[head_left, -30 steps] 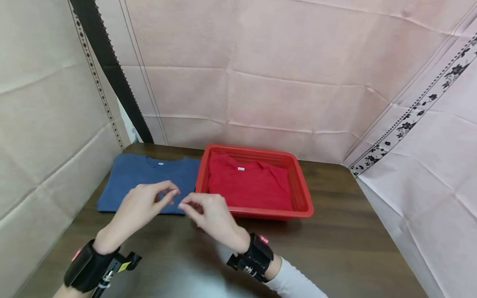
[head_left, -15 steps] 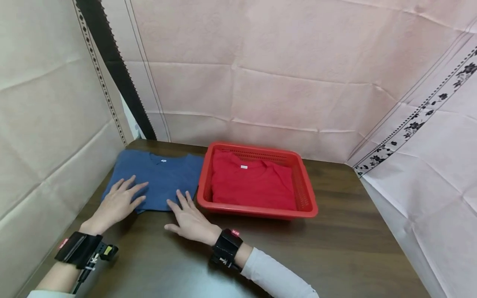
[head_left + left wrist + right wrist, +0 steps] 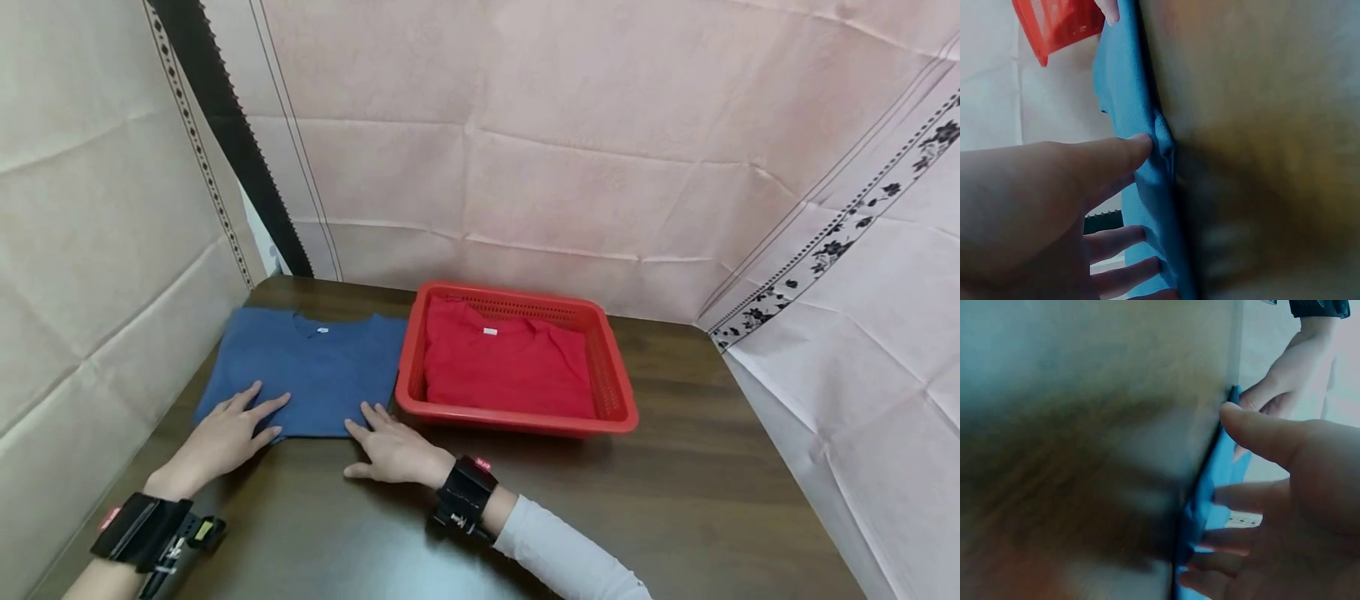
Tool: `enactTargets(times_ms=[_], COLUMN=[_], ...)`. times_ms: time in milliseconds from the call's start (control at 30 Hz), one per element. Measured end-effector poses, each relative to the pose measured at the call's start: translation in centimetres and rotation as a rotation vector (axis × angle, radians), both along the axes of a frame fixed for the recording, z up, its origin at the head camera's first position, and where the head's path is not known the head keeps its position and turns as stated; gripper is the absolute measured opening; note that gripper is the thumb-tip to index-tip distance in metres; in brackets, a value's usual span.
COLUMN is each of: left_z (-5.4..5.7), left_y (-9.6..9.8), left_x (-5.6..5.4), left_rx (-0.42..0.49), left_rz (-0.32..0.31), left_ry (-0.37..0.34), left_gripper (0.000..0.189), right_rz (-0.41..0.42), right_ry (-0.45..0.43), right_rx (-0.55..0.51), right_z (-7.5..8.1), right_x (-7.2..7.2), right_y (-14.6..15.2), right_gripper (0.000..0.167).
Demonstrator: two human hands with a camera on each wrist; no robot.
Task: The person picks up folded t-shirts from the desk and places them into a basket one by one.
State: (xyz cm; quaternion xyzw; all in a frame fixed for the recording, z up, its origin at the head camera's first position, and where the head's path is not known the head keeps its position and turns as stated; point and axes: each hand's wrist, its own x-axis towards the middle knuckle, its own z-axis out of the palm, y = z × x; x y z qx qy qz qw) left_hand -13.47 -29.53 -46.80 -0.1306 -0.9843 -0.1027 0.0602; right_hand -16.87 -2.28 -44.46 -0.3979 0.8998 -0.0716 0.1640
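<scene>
A folded blue T-shirt [image 3: 322,367] lies flat at the table's left rear, its collar with a small white label facing the back. My left hand [image 3: 221,437] rests with spread fingers on the shirt's front left part; in the left wrist view the thumb [image 3: 1129,153] touches the front fold. At the front right corner, the fingertips of my right hand [image 3: 397,450] touch the shirt, with the thumb out over the table. In the right wrist view, several fingers [image 3: 1229,537] lie against the blue cloth.
Close to the shirt's right side stands a red plastic basket [image 3: 626,408] holding a folded red T-shirt [image 3: 506,367]. The brown wooden table [image 3: 675,500] meets hanging pale cloth [image 3: 555,167] at the back and both sides.
My hands have parted from near each other above the blue shirt and come down onto its front edge. Over the last half second the shirt has slid slightly toward me.
</scene>
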Motion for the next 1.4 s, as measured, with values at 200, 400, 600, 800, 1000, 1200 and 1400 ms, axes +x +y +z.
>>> enactTargets(times_ms=[200,400,600,800,1000,1200,1400], left_z=[0.1,-0.3,-0.8,-1.0,1.1,1.8,0.1], left_y=[0.3,0.8,2.2,3.5,2.3,-2.0,-5.5], left_x=[3.2,7.2,10.5,12.7,12.4,10.0,8.3], left_rx=[-0.023,-0.027,-0.060,-0.076,0.077,0.191,0.267], left_rz=[0.015,0.054,0.139,0.203,0.267,0.535,0.597], left_ry=[-0.003,-0.041,-0.157,-0.278,-0.209,-0.156,-0.418], left_gripper=[0.047,0.049,0.052,0.051,0.049,0.075,0.095], right_rz=[0.214,0.372,0.486,0.533,0.404,-0.232,-0.521], right_ry=[0.054,-0.011,-0.010,-0.005,-0.244,-0.730,-1.197], right_rx=[-0.043,-0.098,-0.084,-0.076,-0.232,-0.680,-0.901], right_z=[0.1,0.2,-0.1,-0.2,0.7,0.7,-0.2], right_x=[1.1,2.7,5.3,7.3,6.6,3.8,2.8], right_y=[2.1,4.3,6.1,7.3,8.6,10.5,10.4], right_gripper=[0.060,0.054,0.054,0.053,0.044,0.055,0.059])
